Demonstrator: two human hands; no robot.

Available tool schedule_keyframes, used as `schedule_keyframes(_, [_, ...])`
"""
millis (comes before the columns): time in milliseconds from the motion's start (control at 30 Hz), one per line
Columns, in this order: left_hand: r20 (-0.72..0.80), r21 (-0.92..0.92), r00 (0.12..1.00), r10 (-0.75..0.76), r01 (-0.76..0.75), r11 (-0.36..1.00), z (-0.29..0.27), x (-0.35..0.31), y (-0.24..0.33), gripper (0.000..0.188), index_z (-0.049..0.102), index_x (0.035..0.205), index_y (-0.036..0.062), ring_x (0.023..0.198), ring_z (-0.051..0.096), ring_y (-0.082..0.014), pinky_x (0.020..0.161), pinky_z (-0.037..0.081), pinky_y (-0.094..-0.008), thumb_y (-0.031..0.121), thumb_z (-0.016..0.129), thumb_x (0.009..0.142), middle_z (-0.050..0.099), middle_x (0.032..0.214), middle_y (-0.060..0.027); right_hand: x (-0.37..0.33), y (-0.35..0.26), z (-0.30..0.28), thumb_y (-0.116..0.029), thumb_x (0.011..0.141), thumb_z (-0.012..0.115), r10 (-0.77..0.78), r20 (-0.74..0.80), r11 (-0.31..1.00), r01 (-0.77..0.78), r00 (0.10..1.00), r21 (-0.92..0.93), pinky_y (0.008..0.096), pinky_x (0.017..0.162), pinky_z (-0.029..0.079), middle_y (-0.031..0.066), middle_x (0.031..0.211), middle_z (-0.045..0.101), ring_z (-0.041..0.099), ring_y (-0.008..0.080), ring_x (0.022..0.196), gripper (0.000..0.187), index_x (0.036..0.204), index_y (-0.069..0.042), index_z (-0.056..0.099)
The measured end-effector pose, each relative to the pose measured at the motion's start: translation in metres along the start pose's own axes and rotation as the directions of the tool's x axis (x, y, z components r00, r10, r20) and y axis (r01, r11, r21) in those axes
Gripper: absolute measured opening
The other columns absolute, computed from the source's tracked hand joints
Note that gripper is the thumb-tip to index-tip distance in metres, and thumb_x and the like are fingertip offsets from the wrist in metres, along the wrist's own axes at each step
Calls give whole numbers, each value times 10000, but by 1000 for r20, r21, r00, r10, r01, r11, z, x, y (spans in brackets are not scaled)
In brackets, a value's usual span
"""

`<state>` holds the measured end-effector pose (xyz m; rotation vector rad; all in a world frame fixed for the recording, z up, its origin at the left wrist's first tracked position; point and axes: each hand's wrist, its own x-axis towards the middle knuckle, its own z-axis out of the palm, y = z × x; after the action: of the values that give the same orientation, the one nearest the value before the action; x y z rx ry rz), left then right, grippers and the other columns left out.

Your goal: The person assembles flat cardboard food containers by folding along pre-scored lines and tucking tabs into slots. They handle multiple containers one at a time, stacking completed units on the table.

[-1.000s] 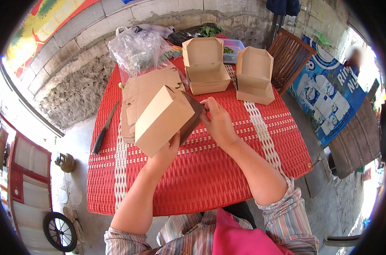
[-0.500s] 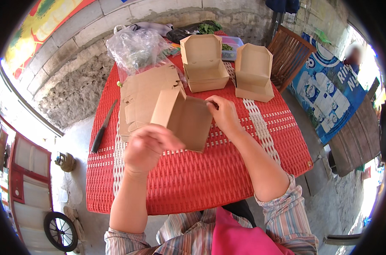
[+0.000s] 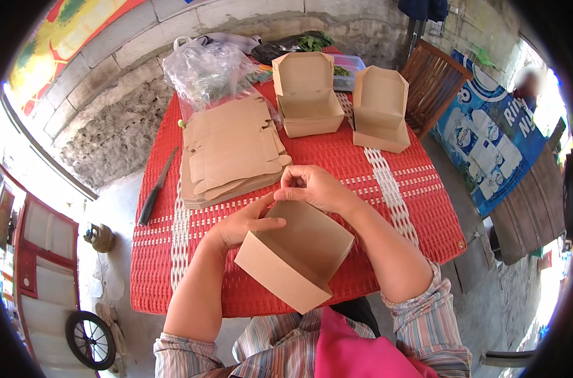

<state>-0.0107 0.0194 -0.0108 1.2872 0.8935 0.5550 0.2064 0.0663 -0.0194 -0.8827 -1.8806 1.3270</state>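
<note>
1 half-folded brown cardboard box [image 3: 296, 255] sits at the near edge of the red woven table [image 3: 387, 157], just below centre, its open side turned up and away from the person. The left hand [image 3: 245, 223] curls around the box's left wall, thumb laid over the rim and pointing in. The right hand [image 3: 315, 188] is bunched at the box's far rim at 12 o'clock from it, fingertips pinched together on a flap; how tightly it grips cannot be told.

At 11 o'clock from the box lies 1 stack of flat unfolded box blanks [image 3: 233, 151], too many sheets to count. 2 finished boxes stand open with lids raised: 1 finished box [image 3: 306, 94] at 12 o'clock and a second finished box [image 3: 381, 110] at 1 o'clock, well apart from the hands. 1 crumpled clear plastic bag [image 3: 208, 69] lies beyond the stack. 1 knife [image 3: 157, 188] with a dark handle rests along the table's left edge at 9 o'clock. 1 wooden chair [image 3: 434, 82] stands off the far right corner, and 1 small wheel [image 3: 91, 340] shows on the ground at 8 o'clock. Nothing lies between the hands and the box.
</note>
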Motion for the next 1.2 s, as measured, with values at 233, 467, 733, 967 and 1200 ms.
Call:
schedule_keyframes(233, [-256,-80,920,297,-326,942,-15,7,-7,542,359,1523,68,1294,455,-162,1098,343,-307,54,451,989,492,1409,-91,1,11,-29,-427,1063,420,26,-180,938,38,983,346,339,894,519,76,1037,674,649,165,980,434,1147,-55,628])
schedule_keyframes(467, [-508,124,707,492,-505,854,-5,14,-5,584,246,1571,120,1368,384,-193,1145,280,-328,47,380,1008,381,1515,-89,-2,-6,-19,-510,1059,360,-23,-181,919,92,983,383,366,1066,408,95,1252,632,546,191,1213,575,1405,-77,511])
schedule_keyframes(733, [-438,-358,825,356,-523,773,1,5,1,513,261,1551,81,1364,420,-244,1120,356,-352,324,296,1100,427,1492,-132,-5,-6,-16,-506,1065,333,-59,-270,954,134,961,268,361,1109,366,101,1307,604,505,195,1275,610,1484,-72,423])
schedule_keyframes(967, [-539,-202,786,302,-468,860,2,7,-5,550,417,1449,6,1242,534,-215,1040,447,-359,403,269,1098,530,1387,-120,-3,-1,-13,-531,1052,369,-55,-248,911,150,967,384,348,1093,376,100,1273,630,535,194,1238,638,1286,13,605])
schedule_keyframes(1200, [-512,-23,708,486,-578,816,-7,4,-16,540,385,1481,27,1244,522,-200,1049,416,-313,398,352,1090,525,1381,-94,-4,-11,-4,-469,1060,413,-61,-236,877,165,970,452,332,1025,432,82,1189,663,582,160,1128,572,1274,27,602])
